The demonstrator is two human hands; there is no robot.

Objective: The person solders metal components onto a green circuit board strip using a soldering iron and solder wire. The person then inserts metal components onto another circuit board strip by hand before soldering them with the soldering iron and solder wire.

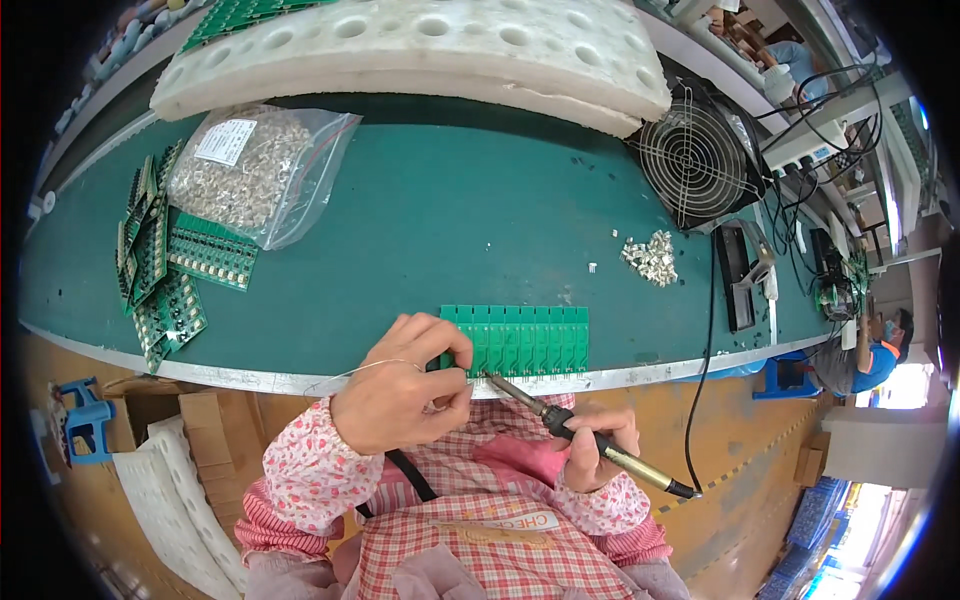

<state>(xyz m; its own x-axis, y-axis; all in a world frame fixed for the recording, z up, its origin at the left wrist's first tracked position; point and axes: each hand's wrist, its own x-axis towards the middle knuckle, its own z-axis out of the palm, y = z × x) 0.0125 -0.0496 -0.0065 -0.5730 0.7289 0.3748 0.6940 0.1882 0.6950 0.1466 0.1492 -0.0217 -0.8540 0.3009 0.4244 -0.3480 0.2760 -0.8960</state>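
Right hand: The person's right hand (605, 440) is holding a soldering iron (555, 418) pen-fashion, fingers closed around its handle.
Soldering iron: It is slanting up and left, its tip meeting the near edge of the circuit board. It is looking slim, rigid and light; the metal front is probably running hot, making the handle the place to hold.
Left hand: The left hand (400, 385) is curling at the board's near left corner, thumb and forefinger narrowed, seemingly pinching a thin wire (345, 374). I cannot tell whether the fingers are touching the board.
Thin wire: It is trailing leftward across the hand, looking soft and easily bent.
Circuit board: The green circuit board (530, 340) is lying flat along the near edge of the green workbench (450, 230). It is appearing light, stiff and rather fragile; its outer edges are offering the safest hold.
Farther right: Small pale parts (652, 258) are lying in a heap.
Farther left: A clear bag (250, 170) is bulging with similar parts beside piled boards (155, 250).
Far side: A fan (695, 155) is standing beside a white foam block (400, 60).
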